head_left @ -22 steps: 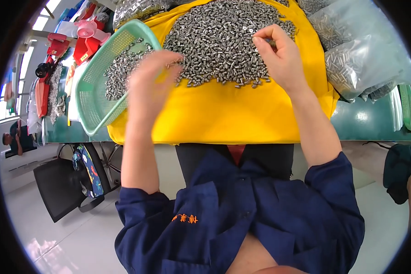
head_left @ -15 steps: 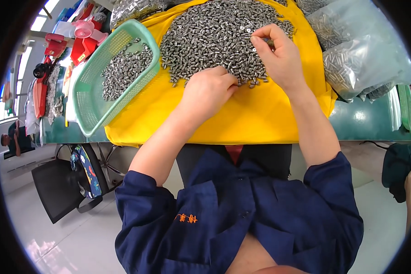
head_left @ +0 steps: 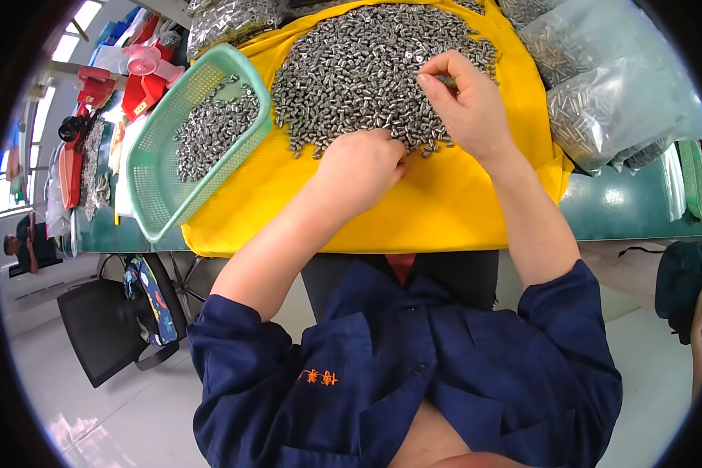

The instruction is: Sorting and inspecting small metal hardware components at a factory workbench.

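A wide heap of small metal cylinders [head_left: 359,70] lies on a yellow cloth [head_left: 444,210]. My left hand [head_left: 363,168] rests at the heap's near edge, fingers curled down among the pieces; its fingertips are hidden beneath the hand. Over the right part of the heap is my right hand [head_left: 472,109], thumb and forefinger pinched together. Anything between those fingertips is too small to make out. To the left of the heap, a light green plastic basket [head_left: 160,214] holds more of the same metal pieces [head_left: 210,136], its near end standing bare.
Clear plastic bags of metal parts [head_left: 600,113] sit on the green table [head_left: 608,203] at right; another bag [head_left: 234,27] stands at the back. Far left are a pink fan [head_left: 144,58] and red bins [head_left: 70,175]. A black chair [head_left: 101,327] stands lower left. People are at both sides.
My left hand has drawn slightly nearer to me, its fingers tucked further under. My right hand has shifted a little left and nearer, still pinched. The view has moved slightly.
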{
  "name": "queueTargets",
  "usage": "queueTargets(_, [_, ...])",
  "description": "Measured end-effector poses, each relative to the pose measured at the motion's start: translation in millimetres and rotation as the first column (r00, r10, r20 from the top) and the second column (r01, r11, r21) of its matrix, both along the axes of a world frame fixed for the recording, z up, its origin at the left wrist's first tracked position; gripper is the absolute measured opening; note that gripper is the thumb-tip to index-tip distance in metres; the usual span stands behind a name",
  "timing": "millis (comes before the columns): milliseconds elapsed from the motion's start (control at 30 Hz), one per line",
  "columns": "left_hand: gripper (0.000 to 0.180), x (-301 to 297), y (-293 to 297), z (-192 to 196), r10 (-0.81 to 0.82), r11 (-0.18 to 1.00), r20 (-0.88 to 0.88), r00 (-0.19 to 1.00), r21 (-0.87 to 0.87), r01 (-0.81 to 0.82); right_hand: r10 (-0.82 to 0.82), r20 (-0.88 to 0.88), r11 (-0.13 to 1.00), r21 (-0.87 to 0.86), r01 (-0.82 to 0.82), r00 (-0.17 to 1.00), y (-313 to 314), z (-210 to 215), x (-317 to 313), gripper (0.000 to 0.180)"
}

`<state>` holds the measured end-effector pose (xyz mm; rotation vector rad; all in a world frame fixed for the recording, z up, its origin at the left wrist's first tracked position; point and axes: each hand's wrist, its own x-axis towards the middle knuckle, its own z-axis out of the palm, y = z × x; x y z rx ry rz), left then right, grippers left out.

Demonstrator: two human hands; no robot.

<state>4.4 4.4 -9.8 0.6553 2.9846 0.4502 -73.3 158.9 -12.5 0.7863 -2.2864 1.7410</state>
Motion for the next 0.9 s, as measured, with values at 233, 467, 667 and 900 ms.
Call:
queueTargets(233, [0.011, 3, -3, 2, 0.036, 0.959, 0.042, 0.998, 0.28, -0.047, -0.002, 0.017, 1.0, 0.02, 0.002, 1.0, 0, 0, 1, 0.009])
queueTargets(467, [0.012, -43, -17, 7, -0.201, 0.01, 0.443, 0.874, 0.893, -0.45, 0.066, 0.106, 0.997, -0.055, -0.06, 0.992, 2, 3, 1, 0.008])
queueTargets(667, [0.016, -46, -14, -11, -0.117, 0.006, 0.411, 0.904, 0.911, -0.413, 0.177, 0.228, 0.982, -0.102, -0.158, 0.957, 4, 5, 3, 0.007])
queueTargets(900, [0.015, -43, -12, -9, -0.084, 0.051, 0.376, 0.923, 0.927, -0.373, 0.237, 0.253, 0.971, -0.098, -0.219, 0.938, 3, 12, 7, 0.007])
